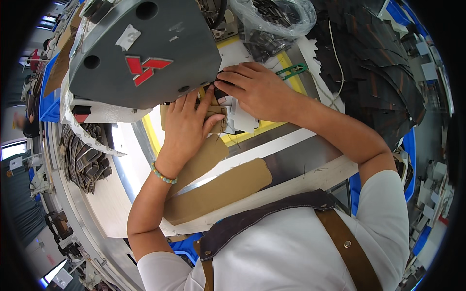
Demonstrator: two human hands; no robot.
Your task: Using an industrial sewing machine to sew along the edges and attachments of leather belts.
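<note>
The grey head of a sewing machine [145, 53] bulks over the work area and hides its needle. Just under its front edge, my left hand [187, 127] lies with fingers spread on a tan piece [217, 112] and dark material. My right hand [259, 92] reaches in from the right, its fingers stretched over a dark strip beside the machine head; its thumb is hidden. Both hands' fingertips are close together, pressing from above. Small white pieces [241, 118] lie below my right hand. Green thread snips [291, 71] rest just beyond the right wrist.
Two tan panels [223, 189] lie along the table's near edge. A clear plastic bag [291, 24] of dark pieces stands at the back. Large dark panels [374, 68] are heaped at right, with a white cord [334, 43] across them. Stacked dark pieces [85, 157] sit at left.
</note>
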